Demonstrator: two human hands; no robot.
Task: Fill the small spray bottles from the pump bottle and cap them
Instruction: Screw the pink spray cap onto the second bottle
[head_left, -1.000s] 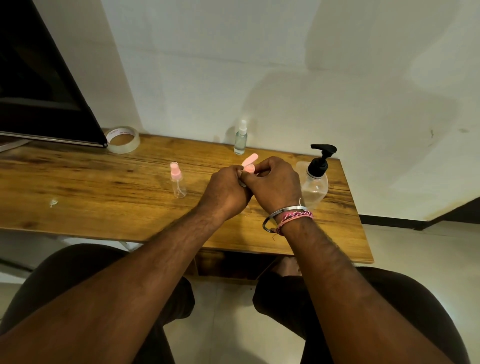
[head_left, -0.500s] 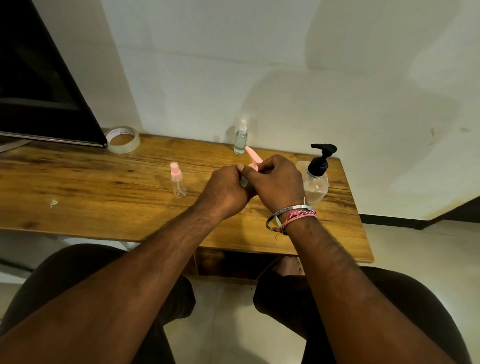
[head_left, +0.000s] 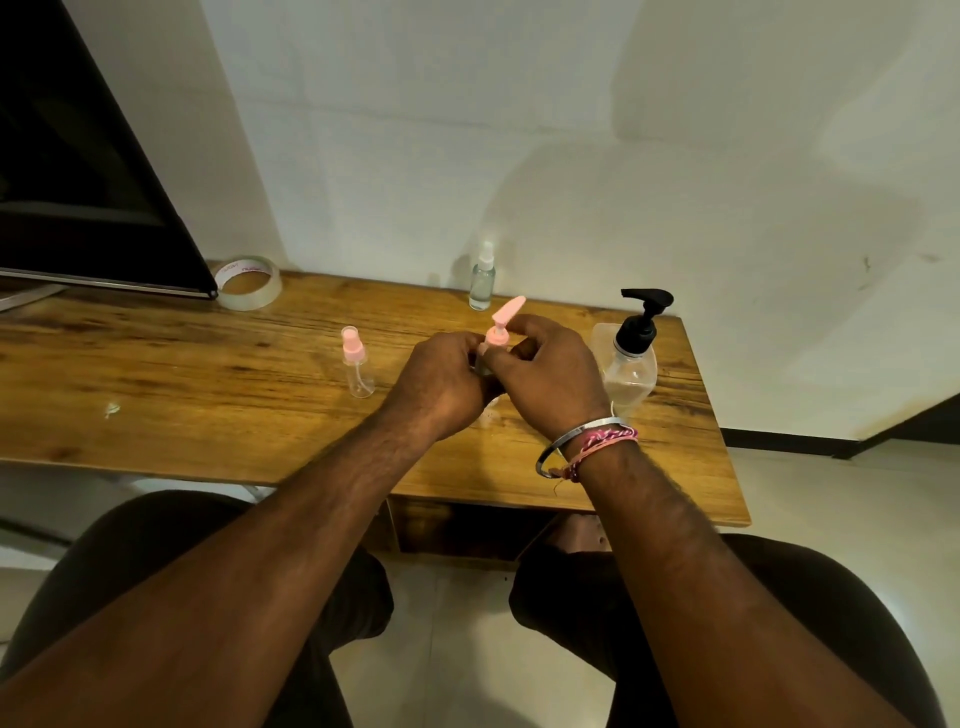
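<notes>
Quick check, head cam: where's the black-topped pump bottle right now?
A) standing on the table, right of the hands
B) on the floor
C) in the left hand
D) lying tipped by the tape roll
A: the pump bottle stands upright on the table, just right of the right hand, untouched.

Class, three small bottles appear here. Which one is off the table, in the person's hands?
The pink-pump bottle, gripped by the left hand and right hand. The pink-capped bottle and clear-capped bottle stand alone on the table.
</notes>
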